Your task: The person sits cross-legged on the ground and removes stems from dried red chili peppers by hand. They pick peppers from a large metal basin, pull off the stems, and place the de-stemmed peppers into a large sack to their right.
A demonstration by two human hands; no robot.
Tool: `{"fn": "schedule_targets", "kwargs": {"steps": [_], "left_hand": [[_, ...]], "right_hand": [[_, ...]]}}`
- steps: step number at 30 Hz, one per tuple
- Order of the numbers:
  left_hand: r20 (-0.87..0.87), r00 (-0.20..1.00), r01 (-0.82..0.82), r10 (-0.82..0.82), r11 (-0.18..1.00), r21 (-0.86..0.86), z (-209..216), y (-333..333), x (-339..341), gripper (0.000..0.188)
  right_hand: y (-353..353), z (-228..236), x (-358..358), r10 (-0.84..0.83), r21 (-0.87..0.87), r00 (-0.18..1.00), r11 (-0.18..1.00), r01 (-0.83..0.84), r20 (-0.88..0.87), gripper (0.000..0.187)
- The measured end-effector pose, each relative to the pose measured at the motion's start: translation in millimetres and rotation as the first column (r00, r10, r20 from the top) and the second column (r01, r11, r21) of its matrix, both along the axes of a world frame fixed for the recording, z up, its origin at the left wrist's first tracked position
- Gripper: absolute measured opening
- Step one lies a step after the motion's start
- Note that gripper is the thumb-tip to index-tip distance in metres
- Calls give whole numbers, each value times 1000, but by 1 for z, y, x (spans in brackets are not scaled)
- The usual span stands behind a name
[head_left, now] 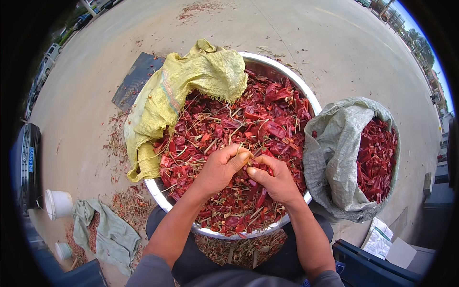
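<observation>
A wide metal basin (311, 95) in front of me is heaped with broken dried red chilies (272, 129) mixed with pale stems. Over the middle of the heap, my left hand (221, 168) and my right hand (277, 181) meet, thumbs and forefingers pinched close together. Thin pale chili stems (245, 145) stick out from between the left fingertips. The right fingertips close on the same small bunch, partly hidden by the fingers. A yellow woven sack (205, 71) drapes over the basin's left and far rim, its lower end hanging outside.
To the right stands a grey woven sack (330, 158), its open mouth showing red chilies. At left on the concrete are a white bucket (59, 204), a greenish cloth sack (112, 237) and scattered chili scraps. A dark flat sheet (136, 79) lies beyond the yellow sack. Parked cars line the left.
</observation>
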State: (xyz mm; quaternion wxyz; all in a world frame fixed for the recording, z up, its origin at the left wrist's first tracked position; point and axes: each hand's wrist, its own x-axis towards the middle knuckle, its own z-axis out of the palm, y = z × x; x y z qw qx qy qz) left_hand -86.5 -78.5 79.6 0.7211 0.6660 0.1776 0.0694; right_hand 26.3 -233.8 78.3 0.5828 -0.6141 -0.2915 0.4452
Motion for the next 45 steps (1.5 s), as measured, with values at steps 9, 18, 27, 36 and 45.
{"fn": "schedule_targets", "kwargs": {"steps": [9, 18, 27, 36, 45], "left_hand": [[22, 983, -164, 180, 830, 533, 2, -18, -1, 18], [23, 990, -118, 137, 738, 664, -14, -25, 3, 21], [319, 924, -383, 211, 529, 757, -1, -42, 10, 9], [3, 997, -71, 72, 963, 260, -18, -19, 6, 11], [-92, 996, 13, 21, 933, 359, -7, -20, 2, 19]], "right_hand": [[6, -11, -6, -107, 54, 822, 994, 93, 560, 22], [2, -16, -21, -188, 90, 421, 966, 241, 888, 16], [-5, -16, -9, -4, -82, 733, 993, 82, 680, 19], [-10, -10, 1, -103, -86, 714, 971, 223, 693, 18], [-8, -11, 2, -239, 158, 470, 966, 205, 850, 23]]}}
